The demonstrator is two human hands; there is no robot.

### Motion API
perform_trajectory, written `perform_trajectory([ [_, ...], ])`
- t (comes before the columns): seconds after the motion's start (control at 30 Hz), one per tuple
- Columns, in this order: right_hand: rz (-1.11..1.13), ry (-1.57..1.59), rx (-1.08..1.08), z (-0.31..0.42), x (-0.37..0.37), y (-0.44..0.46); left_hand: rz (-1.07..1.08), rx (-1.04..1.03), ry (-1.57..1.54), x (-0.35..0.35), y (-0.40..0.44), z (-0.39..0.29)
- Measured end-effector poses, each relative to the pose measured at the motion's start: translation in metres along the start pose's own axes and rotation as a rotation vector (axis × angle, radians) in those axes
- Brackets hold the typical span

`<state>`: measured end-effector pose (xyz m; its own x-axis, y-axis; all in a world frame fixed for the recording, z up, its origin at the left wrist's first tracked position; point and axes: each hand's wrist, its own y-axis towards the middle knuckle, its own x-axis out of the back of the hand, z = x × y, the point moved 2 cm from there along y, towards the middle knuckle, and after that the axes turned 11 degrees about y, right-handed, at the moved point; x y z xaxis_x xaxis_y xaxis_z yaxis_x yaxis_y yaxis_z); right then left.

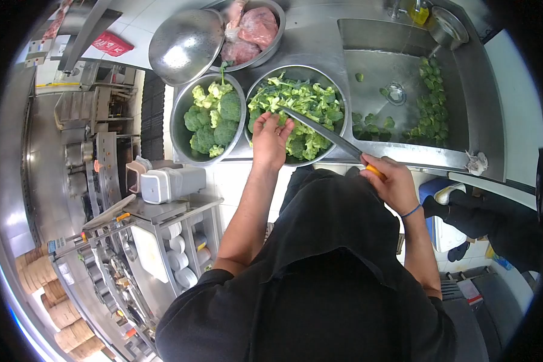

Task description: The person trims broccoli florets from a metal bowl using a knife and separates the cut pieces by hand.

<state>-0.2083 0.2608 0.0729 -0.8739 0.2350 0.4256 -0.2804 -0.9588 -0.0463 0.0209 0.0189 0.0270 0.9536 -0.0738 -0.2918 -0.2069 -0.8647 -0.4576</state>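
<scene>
My right hand [392, 181] grips the orange handle of a long knife [326, 131]. Its blade slants up and left over a metal bowl [344, 114] of cut broccoli [308, 99]. The knife tip is close to the fingertips of my left hand [271, 142], which is over the bowl's near left side. Those fingers are curled together on a small piece of broccoli, hard to tell from the pile behind. Left of this bowl, a second metal bowl [174, 120] holds larger broccoli heads [208, 120].
Raw meat [256, 36] lies in a metal basin at the back, partly covered by a domed lid [186, 47]. At right, a sink [368, 60] contains green pieces. A shelved cart [157, 211] stands at left. Another person's dark-clothed legs [489, 220] show at right.
</scene>
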Motion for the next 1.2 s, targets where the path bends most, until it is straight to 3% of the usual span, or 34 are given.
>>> perform_trajectory([
  [0.27, -0.012, -0.01, 0.042, 0.002, 0.003, -0.001, 0.113, 0.147, -0.126, 0.004, 0.009, 0.004],
  [0.77, -0.041, -0.16, 0.097, -0.019, -0.009, 0.018, 0.144, 0.293, -0.066, -0.012, -0.014, 0.016],
  [0.9, -0.075, -0.095, 0.076, -0.023, -0.002, 0.018, 0.071, 0.244, 0.036, -0.008, -0.011, 0.023],
  [1.0, -0.14, -0.079, 0.032, -0.03, 0.013, 0.015, 0.091, 0.117, 0.278, -0.009, -0.008, 0.022],
  [1.07, -0.23, -0.076, 0.031, -0.04, 0.024, 0.01, 0.21, 0.051, 0.395, -0.027, -0.014, 0.025],
  [1.1, -0.248, -0.07, -0.075, -0.036, 0.034, 0.008, 0.271, 0.018, 0.452, -0.037, -0.018, 0.028],
  [1.13, -0.298, -0.076, -0.075, -0.041, 0.04, 0.005, 0.446, 0.074, 0.478, -0.048, -0.014, 0.031],
  [1.2, -0.374, -0.074, -0.115, -0.046, 0.053, 0.0, 0.56, 0.148, 0.374, -0.082, -0.023, 0.028],
])
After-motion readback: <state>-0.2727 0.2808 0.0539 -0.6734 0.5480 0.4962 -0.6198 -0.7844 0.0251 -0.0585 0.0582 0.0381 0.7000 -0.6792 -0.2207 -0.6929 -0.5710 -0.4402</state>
